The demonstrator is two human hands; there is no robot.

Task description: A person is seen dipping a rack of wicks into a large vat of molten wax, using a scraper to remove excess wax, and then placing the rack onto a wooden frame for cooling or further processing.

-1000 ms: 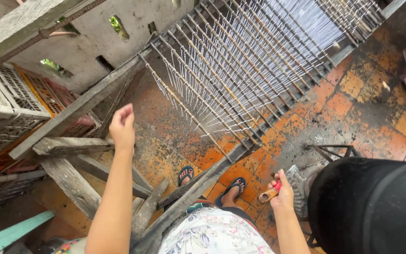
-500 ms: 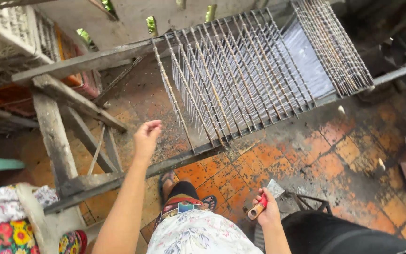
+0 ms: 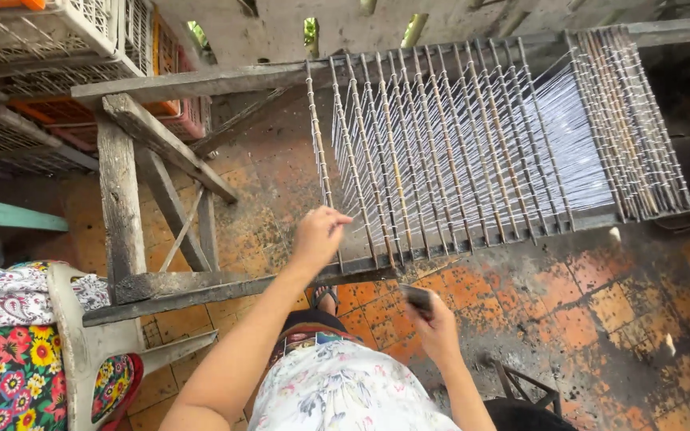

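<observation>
Head camera looked down on a wooden loom frame (image 3: 201, 80) strung with white warp threads (image 3: 553, 144) that ran across rows of thin rods (image 3: 409, 152), the whole set standing in the far middle and right of the scene. The left hand (image 3: 319, 234) reached to the near left corner of the rods, fingers pinched together on or just at the nearest rod by the frame's near beam (image 3: 225, 289); whether a thread lay between the fingertips could not be told. The right hand (image 3: 434, 323), lower and nearer, closed around a dark flat tool (image 3: 418, 297) whose end stuck out toward the beam. Below the hands lay the person's floral dress (image 3: 345, 395). On the near left stood a plastic chair (image 3: 81, 343) draped with flowered cloth (image 3: 9, 367). Plastic crates (image 3: 41, 48) were stacked at the far left, and stained orange floor tiles (image 3: 600, 311) spread to the right.
</observation>
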